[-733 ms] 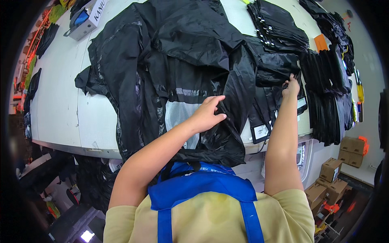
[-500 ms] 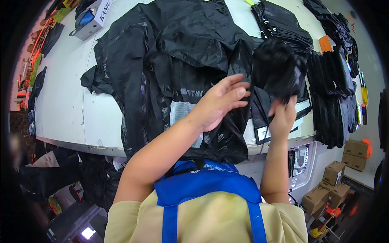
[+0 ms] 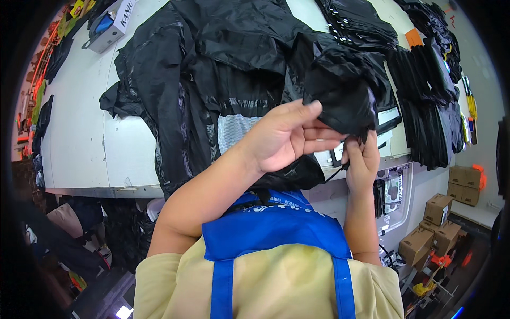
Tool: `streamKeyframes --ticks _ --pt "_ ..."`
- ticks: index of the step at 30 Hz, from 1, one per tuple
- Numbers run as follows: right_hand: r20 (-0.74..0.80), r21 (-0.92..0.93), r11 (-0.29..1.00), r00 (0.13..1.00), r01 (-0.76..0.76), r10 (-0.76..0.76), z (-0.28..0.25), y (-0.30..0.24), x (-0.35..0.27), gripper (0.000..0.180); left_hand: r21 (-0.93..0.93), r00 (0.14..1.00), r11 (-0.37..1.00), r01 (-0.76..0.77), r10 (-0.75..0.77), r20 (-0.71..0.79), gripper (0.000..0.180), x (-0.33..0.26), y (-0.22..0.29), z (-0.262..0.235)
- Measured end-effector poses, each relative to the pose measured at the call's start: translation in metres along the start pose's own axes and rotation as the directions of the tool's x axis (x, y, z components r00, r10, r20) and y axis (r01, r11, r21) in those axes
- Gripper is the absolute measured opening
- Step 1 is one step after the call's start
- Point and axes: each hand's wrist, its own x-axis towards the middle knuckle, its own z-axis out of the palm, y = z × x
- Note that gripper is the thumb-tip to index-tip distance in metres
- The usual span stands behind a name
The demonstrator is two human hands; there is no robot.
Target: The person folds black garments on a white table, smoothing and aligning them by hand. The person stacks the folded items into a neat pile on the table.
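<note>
Right hand (image 3: 362,161), pinching the black cloth bundle (image 3: 344,90), has brought it leftward, within reach of my loosely spread left hand (image 3: 289,137) (contact, I can't tell).

Held cloth (image 3: 340,95): plain black, greyer on the highlights
Spread garment (image 3: 228,42): black, streaked with pale grey along the creases
Mesh panel (image 3: 232,128): white, fine net pattern
Surface (image 3: 74,149): off-white
Folded stacks (image 3: 433,130), right: plain black
Small block (image 3: 413,38), far right: orange
Apron (image 3: 276,234): bright blue, white lettering across the far part
Shirt (image 3: 287,282): pale yellow, plain
Cartons (image 3: 439,208), near right: brown
Box (image 3: 108,36), far left: pale grey, dark lettering
</note>
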Motion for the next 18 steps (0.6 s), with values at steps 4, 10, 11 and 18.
streamKeyframes --ticks 4,10,11,18 --pt "-0.023 -0.09 0.996 1.0 0.013 -0.015 0.007 -0.007 0.0 0.028 0.078 0.999 0.996 -0.039 0.04 -0.009 0.032 -0.006 0.002 0.011" --pt "0.049 -0.504 0.81 0.947 0.298 -0.318 -0.013 -0.04 -0.005 0.024 0.046 0.987 0.988 -0.146 0.148 -0.065 0.033 -0.018 0.001 0.017" --pt "0.024 -0.519 0.774 0.911 0.362 -0.411 -0.02 -0.037 -0.005 0.024 0.02 0.99 0.991 -0.13 0.131 -0.056 0.034 -0.019 0.003 0.018" --pt "0.086 -0.492 0.805 0.939 0.332 -0.334 -0.012 -0.066 0.002 0.028 0.076 0.988 0.989 -0.127 0.133 -0.079 0.038 -0.02 -0.001 0.023"
